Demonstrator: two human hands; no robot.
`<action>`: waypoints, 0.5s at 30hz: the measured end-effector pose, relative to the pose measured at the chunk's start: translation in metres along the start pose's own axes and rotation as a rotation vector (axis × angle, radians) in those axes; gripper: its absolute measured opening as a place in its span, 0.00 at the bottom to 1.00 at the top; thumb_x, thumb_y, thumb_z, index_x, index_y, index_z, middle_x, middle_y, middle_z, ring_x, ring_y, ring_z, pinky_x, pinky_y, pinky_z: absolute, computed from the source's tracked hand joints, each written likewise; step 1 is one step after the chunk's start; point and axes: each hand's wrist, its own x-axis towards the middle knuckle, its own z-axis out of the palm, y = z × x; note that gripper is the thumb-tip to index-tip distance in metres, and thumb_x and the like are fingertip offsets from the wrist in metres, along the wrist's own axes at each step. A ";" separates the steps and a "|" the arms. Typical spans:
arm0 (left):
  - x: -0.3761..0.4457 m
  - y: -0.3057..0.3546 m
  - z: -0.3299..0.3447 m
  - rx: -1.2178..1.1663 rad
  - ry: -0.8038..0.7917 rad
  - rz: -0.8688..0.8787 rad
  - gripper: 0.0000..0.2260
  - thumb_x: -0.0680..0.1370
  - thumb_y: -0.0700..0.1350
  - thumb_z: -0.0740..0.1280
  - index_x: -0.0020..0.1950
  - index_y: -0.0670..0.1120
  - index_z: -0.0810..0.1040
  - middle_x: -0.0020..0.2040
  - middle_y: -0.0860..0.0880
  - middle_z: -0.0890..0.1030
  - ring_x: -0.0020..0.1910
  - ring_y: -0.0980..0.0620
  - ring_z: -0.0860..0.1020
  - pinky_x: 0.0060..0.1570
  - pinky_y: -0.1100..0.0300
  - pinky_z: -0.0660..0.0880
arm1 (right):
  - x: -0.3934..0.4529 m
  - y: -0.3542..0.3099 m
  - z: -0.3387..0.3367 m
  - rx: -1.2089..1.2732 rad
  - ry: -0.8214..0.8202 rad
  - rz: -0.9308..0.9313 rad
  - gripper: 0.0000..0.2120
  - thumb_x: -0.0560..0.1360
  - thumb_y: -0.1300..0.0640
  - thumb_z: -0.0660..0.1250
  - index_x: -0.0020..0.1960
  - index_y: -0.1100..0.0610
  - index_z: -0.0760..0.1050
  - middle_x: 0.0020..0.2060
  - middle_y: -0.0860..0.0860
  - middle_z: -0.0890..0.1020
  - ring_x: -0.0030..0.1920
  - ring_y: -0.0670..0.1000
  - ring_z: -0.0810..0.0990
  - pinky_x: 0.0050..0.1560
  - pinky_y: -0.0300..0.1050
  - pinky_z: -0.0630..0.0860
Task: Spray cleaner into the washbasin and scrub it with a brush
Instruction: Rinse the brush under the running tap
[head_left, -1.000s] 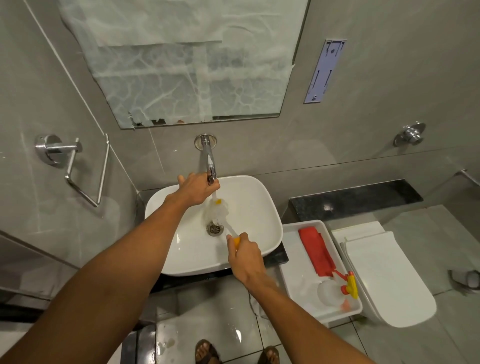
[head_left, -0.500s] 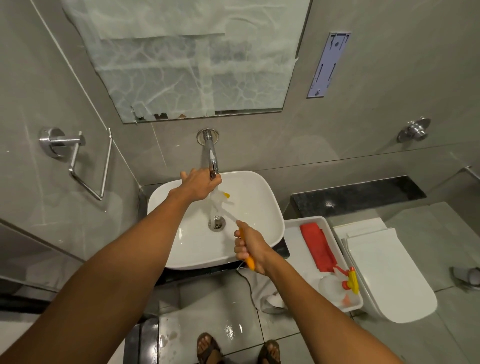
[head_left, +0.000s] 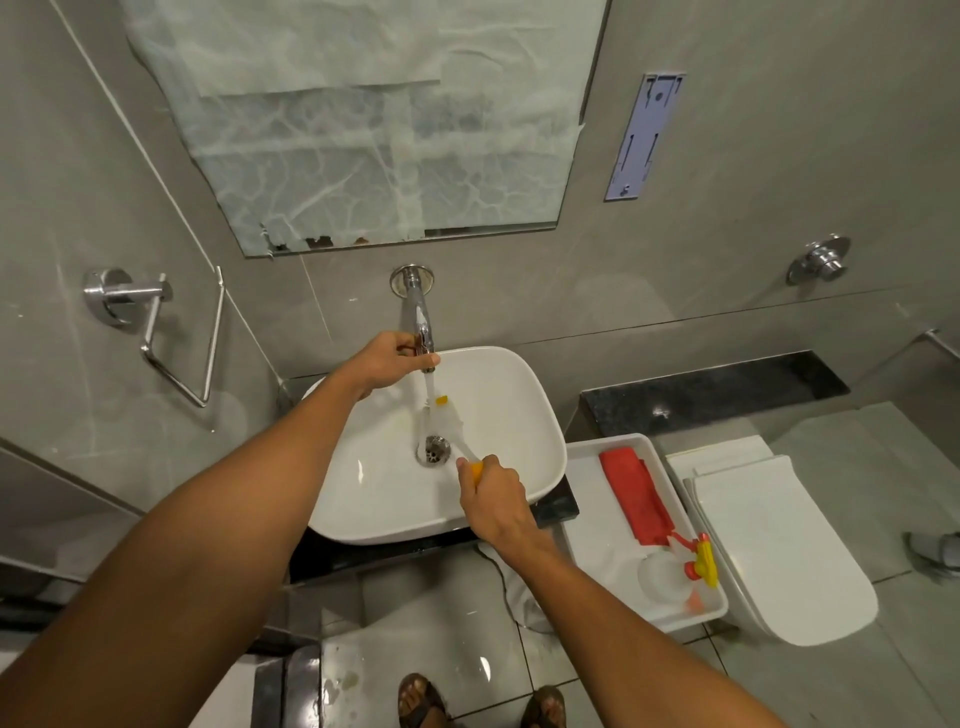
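Observation:
The white washbasin (head_left: 514, 410) sits on a dark counter below a chrome wall tap (head_left: 418, 317). My left hand (head_left: 387, 361) grips the tap's end, and water runs from the spout down to the drain (head_left: 435, 449). My right hand (head_left: 493, 496) holds the orange handle of a brush (head_left: 451, 421) over the basin's front right. The brush's white head lies in the water stream above the drain. A clear spray bottle (head_left: 670, 571) with a red and yellow trigger lies in a white tray (head_left: 587, 551) to the right.
A red cloth (head_left: 636, 499) lies in the tray. A white toilet (head_left: 779, 545) with its lid closed stands farther right. A chrome towel holder (head_left: 156, 332) is on the left wall. A covered mirror (head_left: 384, 119) hangs above the tap. My sandalled feet (head_left: 478, 701) stand on wet floor tiles.
My right hand pulled back to the basin's front edge, then moved forward over the bowl again. Water now runs in a clear stream onto the brush head. My left hand stayed on the tap.

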 end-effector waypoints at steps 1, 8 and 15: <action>-0.001 -0.001 -0.001 -0.033 -0.014 0.003 0.18 0.80 0.47 0.76 0.67 0.41 0.82 0.59 0.43 0.87 0.63 0.46 0.81 0.69 0.54 0.73 | -0.001 0.001 0.000 0.010 -0.008 -0.005 0.27 0.85 0.38 0.53 0.61 0.61 0.75 0.55 0.60 0.82 0.54 0.62 0.82 0.53 0.53 0.77; -0.001 -0.007 -0.001 -0.127 -0.019 0.003 0.16 0.80 0.44 0.75 0.66 0.41 0.83 0.50 0.49 0.88 0.46 0.63 0.83 0.54 0.65 0.72 | -0.009 0.002 0.007 0.009 -0.017 -0.017 0.27 0.84 0.37 0.53 0.59 0.60 0.75 0.52 0.59 0.82 0.51 0.61 0.82 0.51 0.52 0.78; 0.006 -0.013 0.010 -0.246 0.128 -0.022 0.19 0.71 0.46 0.83 0.59 0.40 0.88 0.50 0.44 0.90 0.57 0.50 0.86 0.68 0.58 0.70 | -0.007 0.004 0.007 0.020 -0.007 -0.009 0.26 0.84 0.37 0.53 0.57 0.60 0.75 0.48 0.57 0.81 0.48 0.60 0.82 0.46 0.50 0.76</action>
